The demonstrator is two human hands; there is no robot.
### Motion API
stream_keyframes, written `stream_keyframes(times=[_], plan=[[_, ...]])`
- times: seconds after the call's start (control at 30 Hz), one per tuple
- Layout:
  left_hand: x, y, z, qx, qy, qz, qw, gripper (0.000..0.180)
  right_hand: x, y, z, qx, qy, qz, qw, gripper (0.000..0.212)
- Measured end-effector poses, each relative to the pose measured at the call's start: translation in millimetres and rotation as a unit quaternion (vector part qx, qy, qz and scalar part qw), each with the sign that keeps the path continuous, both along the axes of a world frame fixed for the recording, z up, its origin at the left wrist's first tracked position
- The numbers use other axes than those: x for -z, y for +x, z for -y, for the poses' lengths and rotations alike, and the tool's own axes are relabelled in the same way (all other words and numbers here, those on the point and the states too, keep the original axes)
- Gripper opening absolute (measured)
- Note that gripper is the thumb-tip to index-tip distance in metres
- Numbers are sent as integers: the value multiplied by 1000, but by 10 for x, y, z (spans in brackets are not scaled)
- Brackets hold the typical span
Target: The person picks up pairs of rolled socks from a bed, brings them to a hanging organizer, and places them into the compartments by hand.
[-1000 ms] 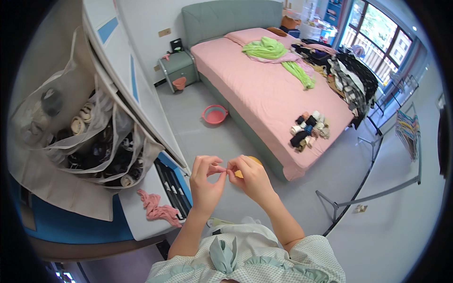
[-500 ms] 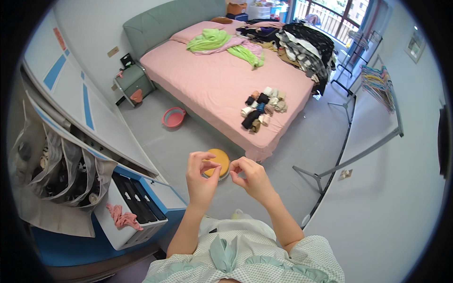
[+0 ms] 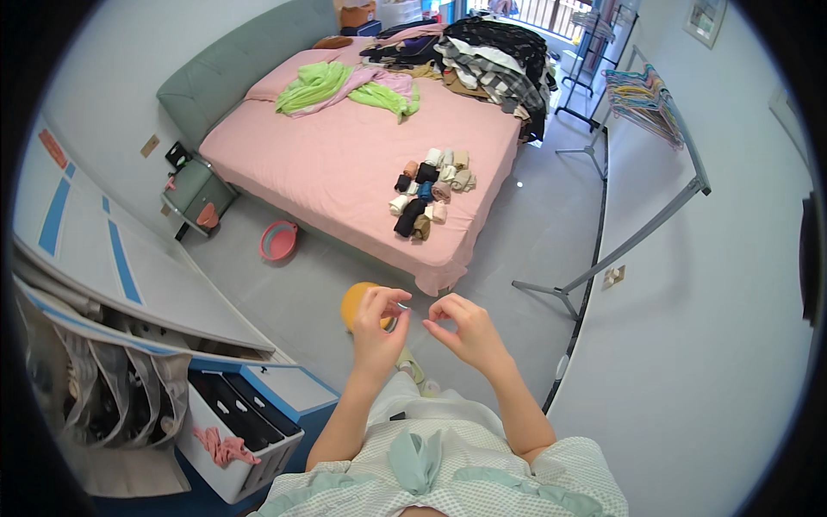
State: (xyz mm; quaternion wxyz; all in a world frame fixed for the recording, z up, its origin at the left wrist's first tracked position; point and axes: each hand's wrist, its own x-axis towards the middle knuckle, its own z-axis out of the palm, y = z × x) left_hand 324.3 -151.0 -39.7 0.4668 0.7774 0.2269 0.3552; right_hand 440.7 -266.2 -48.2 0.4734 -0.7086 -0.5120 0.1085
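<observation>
My left hand [image 3: 377,332] and my right hand [image 3: 469,332] are held up in front of my body, a short gap between them. On each, the fingers curve towards the thumb but stay apart, and I see nothing held. Behind my left hand, partly covered by it, is a round stool with a yellow top [image 3: 355,306]. Beyond the hands, a group of rolled socks [image 3: 425,192] in black, white, beige, brown and blue lies on the near corner of the pink-sheeted bed [image 3: 323,164].
Green and pink cloth [image 3: 317,89] and a heap of dark clothes [image 3: 500,65] lie on the bed. A pink basin [image 3: 278,241] sits on the floor. To the right is a metal rack [image 3: 637,220] with hangers [image 3: 644,103]; lower left, a white storage box [image 3: 228,478] bears pink cloth [image 3: 226,446].
My view has turned right, so the bed and furniture appear shifted left. The hands stay raised, the gap between them slightly wider, and my feet now show below the stool.
</observation>
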Motion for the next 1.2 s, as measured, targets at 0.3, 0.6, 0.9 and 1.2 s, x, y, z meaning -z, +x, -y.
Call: stream_keyframes(times=[0.3, 0.6, 0.9, 1.2], plan=[[224, 633, -662, 93, -52, 19, 994, 25, -27, 475, -575, 53, -3, 3, 999, 14], [206, 1089, -1440, 157, -93, 15, 983, 28, 38, 887, -1348, 85, -6, -5, 996, 13], [220, 1422, -1884, 185, -115, 0, 976, 31, 114, 1163, -1731, 107, -22, -28, 994, 14], [270, 1991, -2073, 134, -93, -5, 987, 31, 219, 1764, -2029, 79, -30, 46, 995, 14]])
